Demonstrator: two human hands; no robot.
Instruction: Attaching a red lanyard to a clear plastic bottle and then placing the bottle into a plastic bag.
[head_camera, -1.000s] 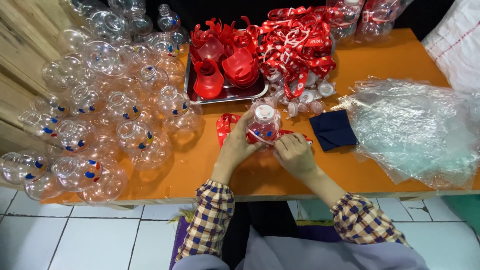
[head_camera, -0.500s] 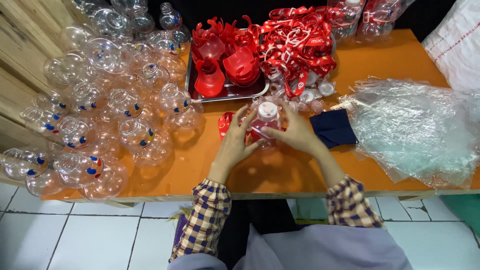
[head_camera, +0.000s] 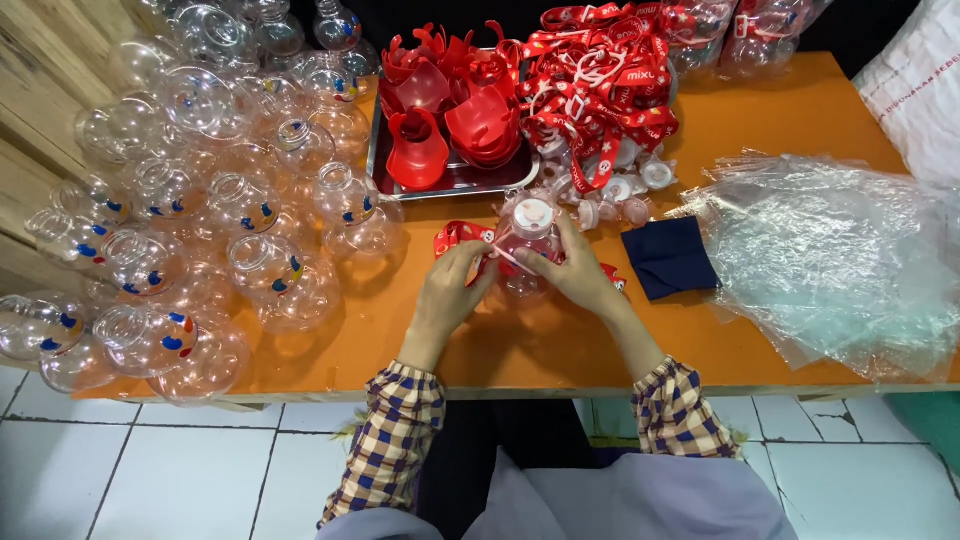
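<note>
At the near middle of the orange table (head_camera: 780, 120), my left hand (head_camera: 452, 283) and right hand (head_camera: 575, 270) close on a small clear bottle (head_camera: 527, 235) with a white cap.

Half a second ago my fingers were spread wide around it; now both hands grip it, the left pinching the red strap (head_camera: 455, 236) at its side. My fingers hide how the strap joins the bottle. Empty bottles (head_camera: 250, 200) crowd the left, plastic bags (head_camera: 830, 250) the right.

We see two hands (head_camera: 450, 290), one capped bottle (head_camera: 528, 235) between them, one metal tray (head_camera: 455, 182) of red holders, one dark cloth (head_camera: 668, 258), and more clear bottles (head_camera: 250, 205) than we can count.
</note>
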